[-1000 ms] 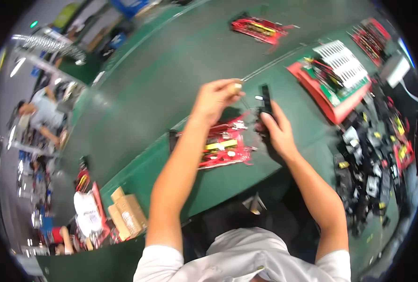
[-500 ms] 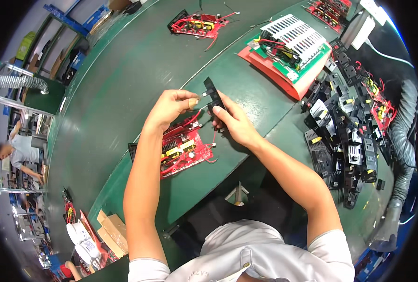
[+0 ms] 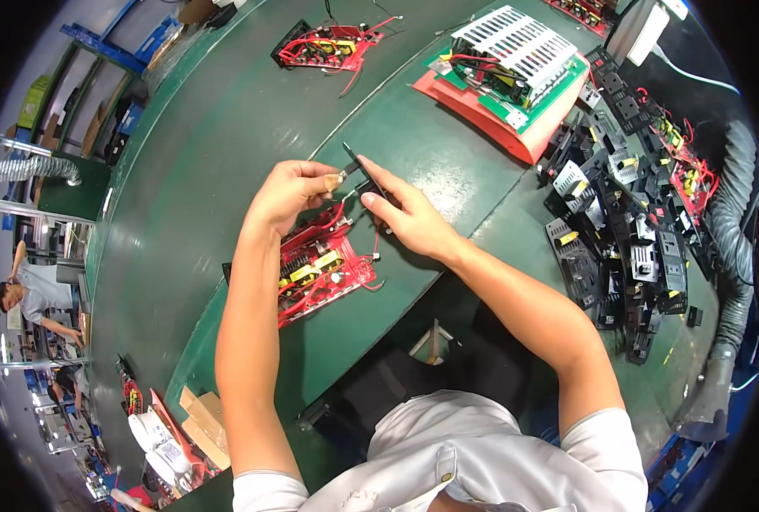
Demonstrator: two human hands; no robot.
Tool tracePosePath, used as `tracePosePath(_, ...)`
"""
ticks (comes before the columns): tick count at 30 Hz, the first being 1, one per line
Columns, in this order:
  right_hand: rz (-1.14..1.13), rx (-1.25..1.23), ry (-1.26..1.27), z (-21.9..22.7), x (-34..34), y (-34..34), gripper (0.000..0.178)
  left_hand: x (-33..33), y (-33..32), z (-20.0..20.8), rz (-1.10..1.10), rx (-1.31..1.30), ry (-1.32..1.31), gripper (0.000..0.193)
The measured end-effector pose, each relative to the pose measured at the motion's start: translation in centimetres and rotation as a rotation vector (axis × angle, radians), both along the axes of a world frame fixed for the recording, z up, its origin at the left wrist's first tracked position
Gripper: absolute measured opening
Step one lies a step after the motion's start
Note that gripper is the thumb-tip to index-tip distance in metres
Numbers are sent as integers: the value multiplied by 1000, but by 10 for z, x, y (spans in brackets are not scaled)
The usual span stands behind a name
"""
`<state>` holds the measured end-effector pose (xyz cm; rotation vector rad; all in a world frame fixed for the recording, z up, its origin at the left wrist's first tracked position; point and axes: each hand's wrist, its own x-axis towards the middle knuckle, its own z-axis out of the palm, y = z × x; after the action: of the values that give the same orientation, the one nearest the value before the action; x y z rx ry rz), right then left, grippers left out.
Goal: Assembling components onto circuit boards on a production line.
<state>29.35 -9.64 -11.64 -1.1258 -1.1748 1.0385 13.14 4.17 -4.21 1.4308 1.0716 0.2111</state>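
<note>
My right hand (image 3: pixel 409 215) grips a thin black plastic panel (image 3: pixel 354 158), which is tilted almost edge-on above the bench. Close to the panel's left side, my left hand (image 3: pixel 287 198) has thumb and forefinger pinched together. What lies between those fingertips is too small to make out; tan tape covers one fingertip. Below both hands rests a red circuit board (image 3: pixel 324 275) with yellow-wrapped parts and red wires. One red wire (image 3: pixel 338 213) rises from the board toward the panel. My left forearm hides the board's left end.
A white slotted cover (image 3: pixel 516 47) on a green board sits over a red holder (image 3: pixel 482 118). Black panels (image 3: pixel 622 226) are heaped at right, beside a flexible duct (image 3: pixel 733 256). Another red board (image 3: pixel 332 47) lies farther back. A co-worker (image 3: pixel 38 294) is at far left.
The black panel has turned from showing its face to nearly edge-on. Both hands stay close together around it; the whole view has shifted slightly.
</note>
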Motion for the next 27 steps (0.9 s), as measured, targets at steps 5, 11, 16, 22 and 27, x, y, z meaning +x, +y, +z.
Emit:
tracePosePath(5, -23, 20, -98, -3, -5, 0, 58, 3, 2, 2, -13, 26, 59, 18)
tracePosePath(11, -73, -52, -51, -4, -6, -1, 57, 17, -1, 3, -71, 84, 92, 21)
tracePosePath(16, -39, -129, 259, 5, 1, -2, 54, -22, 11, 43, -298, 608, 47, 44)
tracePosePath(22, -18, -122, 263, 2, 1, 4, 50, -98, 1, 76, -462, 499, 347, 64)
tracePosePath(27, -19, -122, 285, 2, -2, 4, 47, -119, -24, 62, -291, 295, 225, 41)
